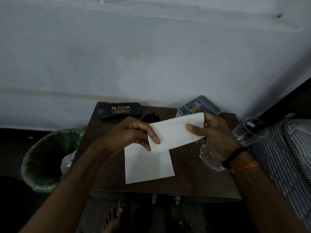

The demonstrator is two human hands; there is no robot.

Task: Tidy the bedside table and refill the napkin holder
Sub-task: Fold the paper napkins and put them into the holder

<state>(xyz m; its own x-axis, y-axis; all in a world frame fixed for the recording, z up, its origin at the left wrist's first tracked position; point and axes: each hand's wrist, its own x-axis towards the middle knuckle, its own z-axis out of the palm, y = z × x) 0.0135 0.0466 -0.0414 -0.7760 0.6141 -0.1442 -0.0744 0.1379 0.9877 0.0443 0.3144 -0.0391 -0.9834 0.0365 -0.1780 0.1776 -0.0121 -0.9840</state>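
A folded white napkin (175, 132) is held above the dark brown bedside table (193, 175). My left hand (131, 133) pinches its left end and my right hand (217, 135) grips its right end, thumb on top. A second white napkin (148, 167) lies flat on the table right below. A small dark object (149, 117) sits behind my left hand, mostly hidden. I cannot tell whether it is the napkin holder.
A black glasses case (119, 110) lies at the table's back left. A grey compartment tray (200, 105) leans at the back right. A clear glass (249, 132) stands at the right edge, beside a striped mattress (282, 158). A green-lined bin (48, 158) stands left of the table.
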